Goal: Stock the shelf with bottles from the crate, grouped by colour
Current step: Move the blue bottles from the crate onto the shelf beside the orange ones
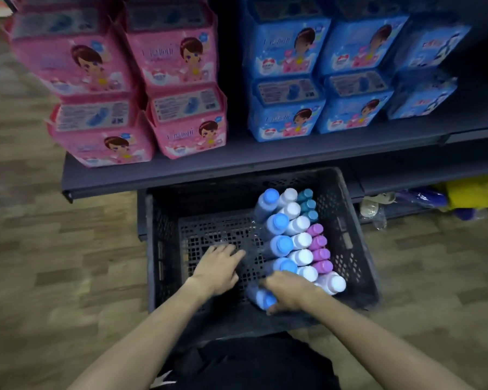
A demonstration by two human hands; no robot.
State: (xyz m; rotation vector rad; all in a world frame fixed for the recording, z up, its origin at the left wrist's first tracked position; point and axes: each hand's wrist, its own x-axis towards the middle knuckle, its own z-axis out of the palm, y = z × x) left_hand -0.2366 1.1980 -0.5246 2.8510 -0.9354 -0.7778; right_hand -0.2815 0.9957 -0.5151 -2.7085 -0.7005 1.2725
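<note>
A black plastic crate (164, 249) stands on the floor below the shelf (181, 170). Rows of bottles fill its right half: blue-capped bottles (278, 220), white-capped bottles (299, 223), teal-capped bottles (307, 205) and purple-capped bottles (319, 247). My right hand (289, 291) grips a blue-capped bottle (262, 299) at the near end of the blue row. My left hand (219, 266) is inside the crate with fingers spread flat over clear plastic wrap (248, 257) on the crate's floor.
Pink packs (102, 88) are stacked on the shelf's left, blue packs (321, 80) on its right, with a gap between them. A lower shelf at right holds yellow and blue goods (473, 192). Wood-pattern floor (54, 249) lies all around the crate.
</note>
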